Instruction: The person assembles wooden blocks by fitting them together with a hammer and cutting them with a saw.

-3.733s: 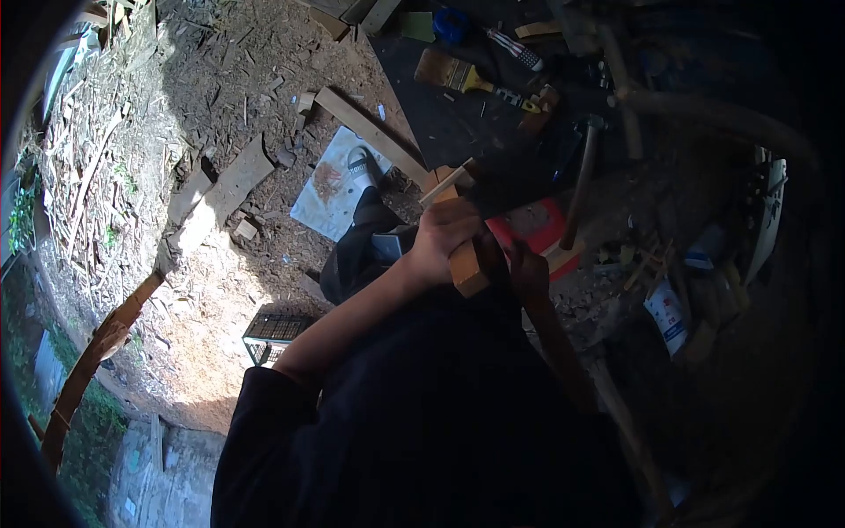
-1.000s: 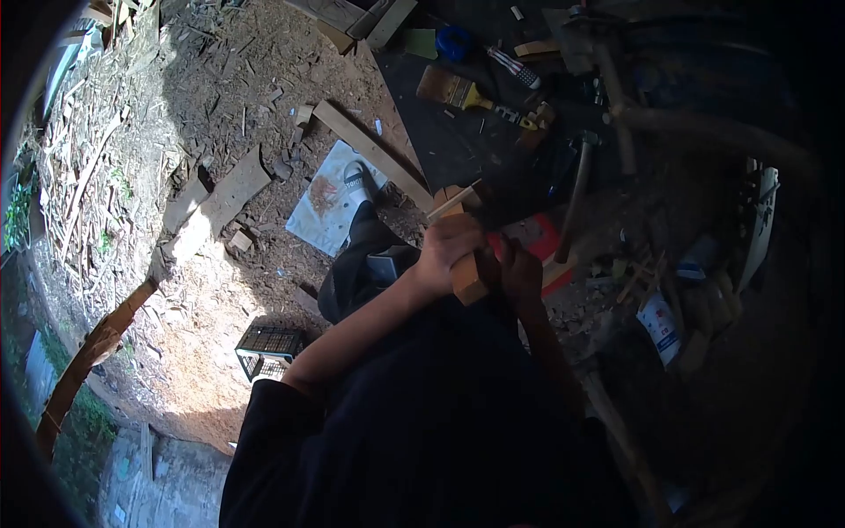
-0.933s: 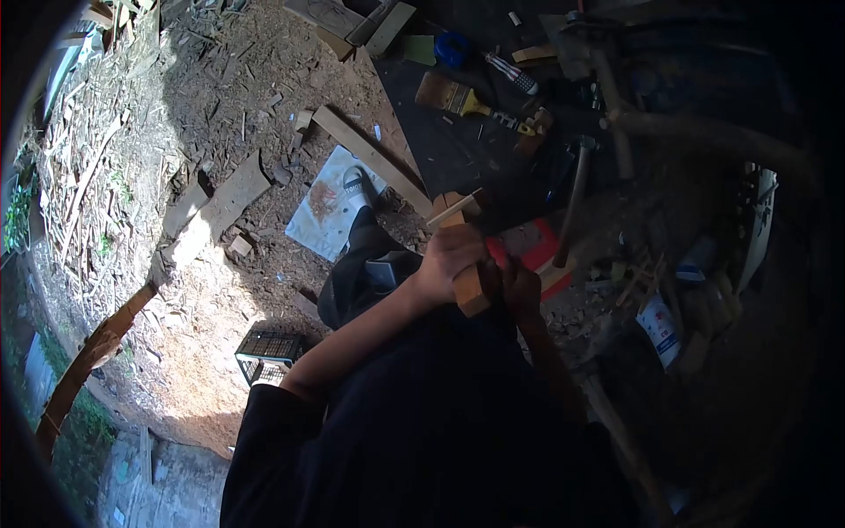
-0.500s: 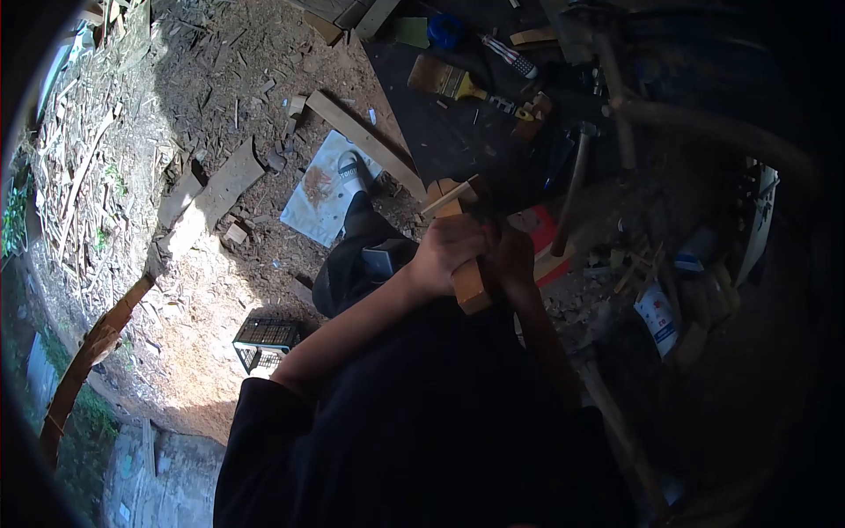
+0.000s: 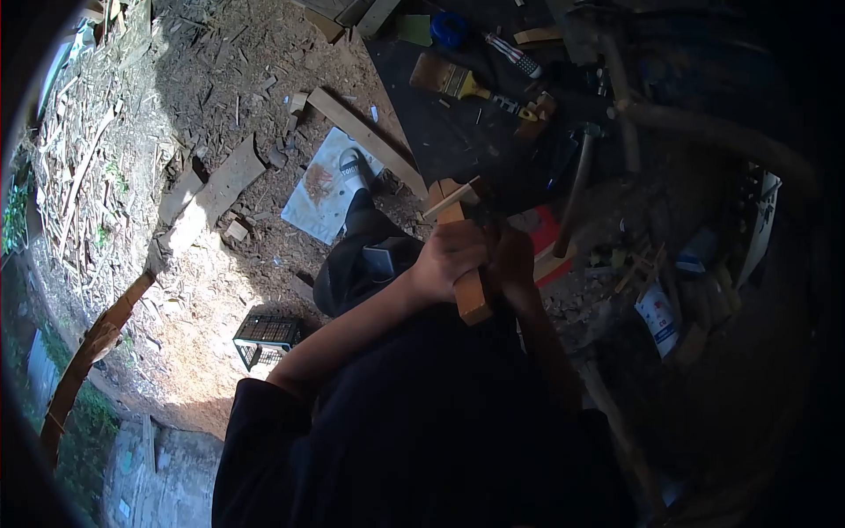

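Observation:
My left hand [image 5: 455,257] is closed around an orange-brown wooden block [image 5: 473,299], whose lower end sticks out below the fingers. Across the block's upper end lies a thin light wooden strip [image 5: 451,199]. My right hand [image 5: 511,257] is in shadow, pressed close beside the left against the block's right side. Its fingers are largely hidden, so its grip cannot be made out. Just above the hands is the edge of a dark work surface [image 5: 440,132]. Part of a red object [image 5: 547,231] shows to the right of my right hand.
On the dark surface lie a paintbrush [image 5: 449,77], a screwdriver [image 5: 513,55], a blue round tool [image 5: 447,30] and a hammer [image 5: 576,180]. A plank [image 5: 365,141] lies beside my sandalled foot [image 5: 352,167]. A black crate [image 5: 267,331] stands at left among wood scraps.
The wooden block and both hands have shifted slightly downward, toward my body. My left hand keeps its hold on the block, and the surrounding things look unchanged.

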The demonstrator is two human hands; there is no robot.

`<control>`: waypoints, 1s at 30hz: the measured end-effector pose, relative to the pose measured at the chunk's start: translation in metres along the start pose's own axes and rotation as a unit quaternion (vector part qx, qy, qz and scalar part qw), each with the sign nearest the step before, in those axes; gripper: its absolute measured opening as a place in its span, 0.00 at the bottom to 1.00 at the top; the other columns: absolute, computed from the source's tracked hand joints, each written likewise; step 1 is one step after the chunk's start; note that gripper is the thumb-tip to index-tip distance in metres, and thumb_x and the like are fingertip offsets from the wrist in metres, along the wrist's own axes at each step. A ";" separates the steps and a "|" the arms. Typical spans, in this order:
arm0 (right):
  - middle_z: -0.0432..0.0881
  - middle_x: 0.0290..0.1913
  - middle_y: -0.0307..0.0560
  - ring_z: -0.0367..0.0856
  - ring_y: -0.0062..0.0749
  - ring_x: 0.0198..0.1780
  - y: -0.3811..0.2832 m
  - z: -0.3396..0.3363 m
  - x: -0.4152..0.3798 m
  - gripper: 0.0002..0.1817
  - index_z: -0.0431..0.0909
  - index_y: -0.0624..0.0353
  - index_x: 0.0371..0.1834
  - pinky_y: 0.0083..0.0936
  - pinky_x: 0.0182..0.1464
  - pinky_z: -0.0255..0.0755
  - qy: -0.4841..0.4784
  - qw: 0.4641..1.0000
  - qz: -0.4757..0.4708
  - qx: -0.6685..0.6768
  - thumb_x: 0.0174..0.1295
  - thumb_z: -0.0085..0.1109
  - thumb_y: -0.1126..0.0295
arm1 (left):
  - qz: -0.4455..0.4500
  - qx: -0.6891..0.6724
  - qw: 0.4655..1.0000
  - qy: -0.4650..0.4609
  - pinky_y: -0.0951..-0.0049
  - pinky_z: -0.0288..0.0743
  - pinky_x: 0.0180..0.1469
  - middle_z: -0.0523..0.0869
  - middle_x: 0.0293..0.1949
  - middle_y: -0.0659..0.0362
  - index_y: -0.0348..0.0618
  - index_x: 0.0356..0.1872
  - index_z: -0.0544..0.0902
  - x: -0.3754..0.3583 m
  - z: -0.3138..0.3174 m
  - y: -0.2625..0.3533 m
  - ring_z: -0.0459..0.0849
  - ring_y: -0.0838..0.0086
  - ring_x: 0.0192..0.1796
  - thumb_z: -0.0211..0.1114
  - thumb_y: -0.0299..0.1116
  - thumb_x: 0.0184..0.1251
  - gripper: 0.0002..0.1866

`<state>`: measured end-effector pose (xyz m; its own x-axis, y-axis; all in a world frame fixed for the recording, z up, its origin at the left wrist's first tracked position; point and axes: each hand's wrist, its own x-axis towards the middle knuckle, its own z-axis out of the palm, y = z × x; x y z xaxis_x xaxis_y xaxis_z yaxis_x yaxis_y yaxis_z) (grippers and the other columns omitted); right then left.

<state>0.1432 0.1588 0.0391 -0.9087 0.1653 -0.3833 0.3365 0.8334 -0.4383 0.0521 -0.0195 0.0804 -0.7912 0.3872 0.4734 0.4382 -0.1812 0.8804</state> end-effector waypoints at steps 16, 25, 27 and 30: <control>0.88 0.33 0.60 0.89 0.59 0.35 0.016 0.023 -0.001 0.14 0.87 0.56 0.45 0.49 0.37 0.81 0.066 0.995 -0.037 0.062 0.81 0.57 0.60 | 0.000 0.008 1.000 -0.013 0.60 0.78 0.35 0.82 0.28 0.53 0.41 0.27 0.80 -0.004 0.003 -0.001 0.85 0.57 0.31 0.74 0.30 0.53 0.09; 0.87 0.30 0.61 0.88 0.62 0.33 0.049 0.018 -0.032 0.16 0.86 0.56 0.45 0.53 0.35 0.81 0.056 0.997 -0.013 -0.043 0.82 0.55 0.57 | -0.034 0.001 0.999 0.005 0.60 0.77 0.35 0.83 0.28 0.53 0.40 0.28 0.81 0.000 0.004 0.001 0.85 0.56 0.31 0.77 0.33 0.50 0.12; 0.87 0.30 0.61 0.88 0.62 0.33 0.041 0.016 -0.025 0.17 0.86 0.56 0.46 0.53 0.36 0.81 0.044 0.997 -0.037 -0.061 0.83 0.54 0.55 | -0.053 0.003 0.999 0.001 0.60 0.77 0.34 0.83 0.28 0.54 0.40 0.28 0.81 0.000 -0.002 -0.001 0.85 0.56 0.31 0.77 0.32 0.51 0.12; 0.87 0.31 0.62 0.89 0.62 0.35 0.116 0.043 -0.076 0.20 0.87 0.57 0.48 0.53 0.37 0.82 0.065 0.998 0.003 0.010 0.84 0.52 0.53 | -0.036 -0.005 0.999 0.019 0.60 0.77 0.34 0.83 0.28 0.53 0.40 0.28 0.81 0.005 0.003 0.002 0.86 0.56 0.31 0.76 0.30 0.53 0.10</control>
<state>0.2623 0.2208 -0.0173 -0.9309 0.2383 -0.2769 0.3452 0.8219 -0.4532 0.0506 -0.0150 0.0840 -0.8361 0.3644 0.4100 0.3761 -0.1634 0.9121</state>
